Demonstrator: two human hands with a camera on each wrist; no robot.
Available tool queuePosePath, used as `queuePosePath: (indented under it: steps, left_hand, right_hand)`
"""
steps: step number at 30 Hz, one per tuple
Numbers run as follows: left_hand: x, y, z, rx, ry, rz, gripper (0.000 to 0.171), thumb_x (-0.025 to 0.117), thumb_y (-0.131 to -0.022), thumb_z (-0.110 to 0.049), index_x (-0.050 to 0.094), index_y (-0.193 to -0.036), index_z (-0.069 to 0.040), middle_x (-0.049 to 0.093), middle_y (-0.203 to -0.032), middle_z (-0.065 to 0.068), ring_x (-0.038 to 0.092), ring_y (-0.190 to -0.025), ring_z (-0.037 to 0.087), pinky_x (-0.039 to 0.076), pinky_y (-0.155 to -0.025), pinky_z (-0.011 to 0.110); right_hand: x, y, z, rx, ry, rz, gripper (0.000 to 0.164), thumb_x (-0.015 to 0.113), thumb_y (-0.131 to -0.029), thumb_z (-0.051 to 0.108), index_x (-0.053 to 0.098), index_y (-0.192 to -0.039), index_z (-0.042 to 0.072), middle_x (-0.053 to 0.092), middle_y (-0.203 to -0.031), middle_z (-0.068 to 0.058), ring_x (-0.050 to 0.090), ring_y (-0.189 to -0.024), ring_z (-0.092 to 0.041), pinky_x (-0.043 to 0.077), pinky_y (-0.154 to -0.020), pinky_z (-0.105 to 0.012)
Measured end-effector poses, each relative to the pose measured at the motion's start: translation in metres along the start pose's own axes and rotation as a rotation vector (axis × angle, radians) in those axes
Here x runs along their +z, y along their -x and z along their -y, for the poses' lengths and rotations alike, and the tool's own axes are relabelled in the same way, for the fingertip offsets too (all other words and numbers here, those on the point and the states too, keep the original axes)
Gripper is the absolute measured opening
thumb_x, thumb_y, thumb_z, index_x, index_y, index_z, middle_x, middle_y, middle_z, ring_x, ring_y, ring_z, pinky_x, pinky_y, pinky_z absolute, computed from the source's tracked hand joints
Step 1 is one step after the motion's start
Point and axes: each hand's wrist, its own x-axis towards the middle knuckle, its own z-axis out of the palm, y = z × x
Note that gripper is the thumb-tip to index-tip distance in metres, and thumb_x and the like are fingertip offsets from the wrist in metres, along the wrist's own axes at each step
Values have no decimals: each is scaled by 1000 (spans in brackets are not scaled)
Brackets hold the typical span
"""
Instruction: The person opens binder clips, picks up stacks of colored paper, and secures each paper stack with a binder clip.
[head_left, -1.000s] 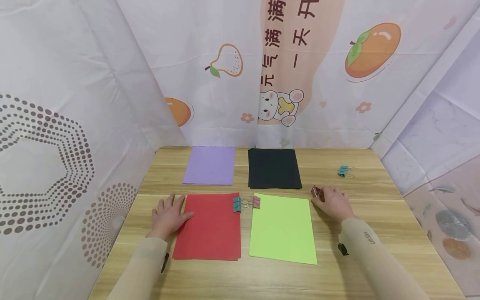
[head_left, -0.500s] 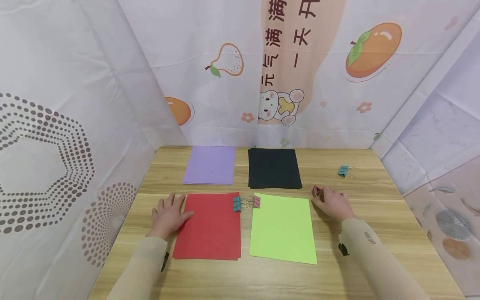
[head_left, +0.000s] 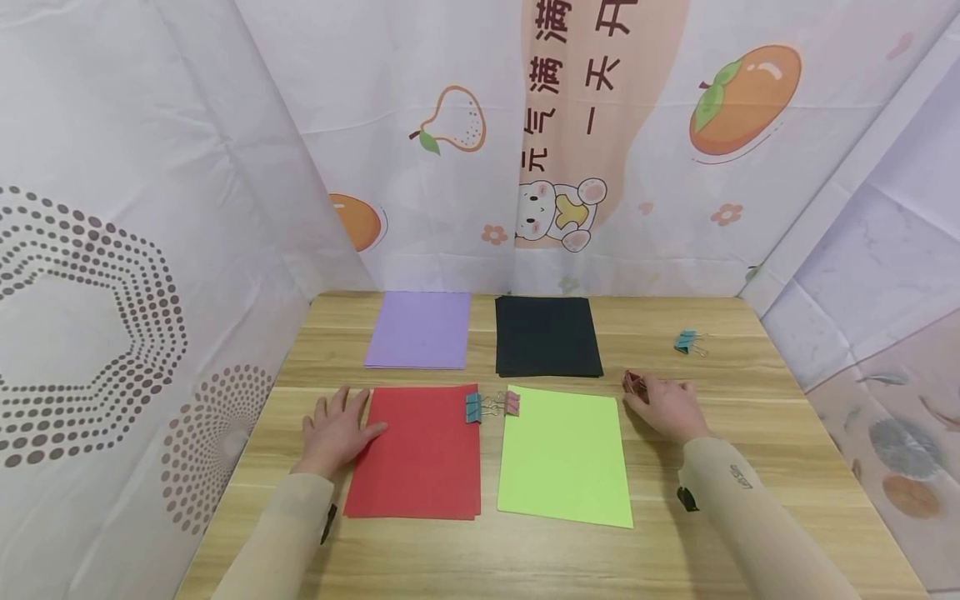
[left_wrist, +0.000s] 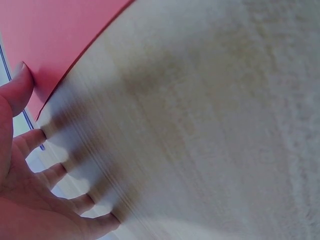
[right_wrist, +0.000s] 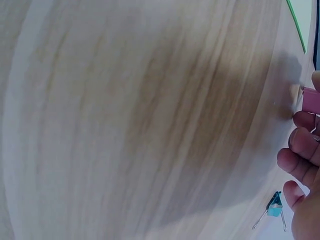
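My left hand (head_left: 335,432) lies with spread fingers at the left edge of the red paper stack (head_left: 420,458). In the left wrist view the thumb (left_wrist: 21,90) touches the red paper while the other fingertips meet the wooden table. To the right of the yellow-green paper (head_left: 566,458), my right hand (head_left: 669,407) holds a pink binder clip (head_left: 634,385) between thumb and curled fingers. The same pink clip (right_wrist: 311,101) shows at the right border of the right wrist view. A teal clip (head_left: 473,408) bites the red stack's right edge, and another pink clip (head_left: 512,404) the yellow-green paper's left edge.
Purple paper (head_left: 418,331) and black paper (head_left: 548,337) lie in a row behind. A loose teal binder clip (head_left: 686,342) rests at the back right of the wooden table (head_left: 562,567). Printed curtains (head_left: 420,208) close in the back and sides.
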Motion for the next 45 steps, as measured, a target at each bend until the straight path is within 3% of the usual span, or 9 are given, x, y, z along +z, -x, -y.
queuePosePath:
  steps: [10, 27, 30, 35, 40, 45]
  left_hand:
    - [-1, 0, 0, 1, -1, 6, 81, 58, -83, -58, 30, -146, -15, 14, -149, 23, 8, -128, 57, 7, -92, 75]
    - [-5, -6, -3, -25, 16, 19, 80, 61, -81, -56, 32, -144, -14, 16, -147, 24, 11, -127, 57, 11, -90, 75]
    - [-9, -7, -5, -47, 26, 23, 79, 60, -82, -55, 32, -144, -13, 17, -146, 24, 15, -126, 56, 14, -89, 75]
    - [-19, -15, -13, -89, 56, -3, 73, 55, -86, -54, 37, -140, -7, 21, -143, 26, 24, -121, 57, 20, -88, 73]
    - [-24, -29, -21, -89, 36, -69, 67, 52, -88, -52, 43, -133, -3, 28, -139, 28, 25, -120, 57, 23, -88, 72]
    - [-22, -50, -30, -72, 24, -119, 68, 54, -88, -46, 38, -139, -4, 31, -139, 26, 28, -120, 56, 24, -89, 71]
  right_hand:
    - [4, 2, -2, -25, 4, -23, 33, 56, -90, 39, 56, -98, 8, 65, -83, -9, 61, -78, -28, 28, -74, -48]
    - [2, 7, -1, -71, 36, -55, 41, 55, -92, 37, 54, -119, 6, 66, -92, -13, 61, -82, -31, 28, -73, -47]
    - [2, 7, -2, -81, 44, -67, 38, 54, -92, 38, 55, -114, 7, 65, -91, -13, 60, -81, -31, 29, -76, -48]
    - [2, 10, -5, -89, 54, -68, 27, 56, -92, 36, 54, -92, 9, 58, -76, -4, 55, -72, -26, 29, -80, -50]
    - [-3, 12, -6, -104, 56, -61, 24, 58, -91, 34, 50, -84, 13, 52, -69, 3, 51, -69, -22, 28, -83, -50]
    - [-5, 14, -7, -133, 54, -68, 24, 58, -91, 33, 48, -81, 15, 48, -65, 6, 50, -67, -20, 29, -81, -48]
